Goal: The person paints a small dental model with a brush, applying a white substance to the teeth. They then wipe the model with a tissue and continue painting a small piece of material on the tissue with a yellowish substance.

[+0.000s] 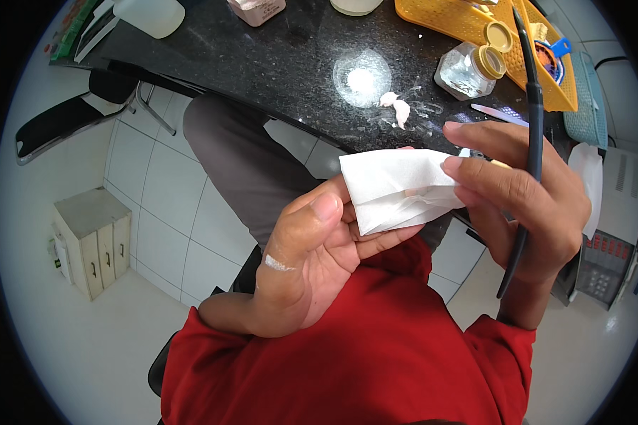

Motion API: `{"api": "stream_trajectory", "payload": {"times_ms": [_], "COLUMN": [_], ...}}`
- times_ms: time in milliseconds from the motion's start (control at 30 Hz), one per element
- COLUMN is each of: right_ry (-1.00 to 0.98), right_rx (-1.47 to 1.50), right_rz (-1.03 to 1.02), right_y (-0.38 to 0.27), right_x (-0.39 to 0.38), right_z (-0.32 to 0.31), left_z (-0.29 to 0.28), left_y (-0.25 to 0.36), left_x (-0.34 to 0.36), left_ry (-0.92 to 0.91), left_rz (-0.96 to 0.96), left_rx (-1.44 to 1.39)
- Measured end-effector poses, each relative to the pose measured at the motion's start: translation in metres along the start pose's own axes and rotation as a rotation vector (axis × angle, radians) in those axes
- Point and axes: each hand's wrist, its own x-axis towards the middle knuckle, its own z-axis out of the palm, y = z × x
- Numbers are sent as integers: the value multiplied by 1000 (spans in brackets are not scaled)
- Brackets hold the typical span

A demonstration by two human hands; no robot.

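A folded white tissue point(397, 188) lies across the fingers of my left hand point(301, 244), which is turned palm up with its thumb beside the tissue's left edge. White residue marks the base of that thumb. My right hand point(528, 191) holds a dark, slender pen-shaped tool point(535, 134) with a narrow pointed upper end; it stands nearly upright, passing behind the fingers. The fingertips of this hand touch the tissue's right edge. Soft whitish lumps point(400, 112) sit on the black speckled counter point(276, 78) just beyond, amid white smears.
A clear jar point(468, 71) with a gold open lid stands near a yellow basket point(446, 20) of small items. Beside them are a pale spatula-like piece point(500, 113) and a blue basket point(587, 99). A white bottle point(152, 15) stands at far left; a black chair point(64, 120) is below.
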Motion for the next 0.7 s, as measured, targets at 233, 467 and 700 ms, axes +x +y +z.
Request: {"api": "stream_trajectory", "payload": {"times_ms": [233, 467, 700], "right_ry": [31, 17, 0], "right_rx": [37, 1, -17], "right_rz": [-101, -152, -136], "right_y": [3, 8, 7], "right_x": [-3, -7, -9], "right_z": [8, 10, 7], "left_z": [4, 5, 7], "left_y": [1, -3, -4], "left_x": [2, 4, 4], "left_ry": [9, -14, 0], "left_rz": [-48, -30, -44], "left_rx": [13, 8, -26]}}
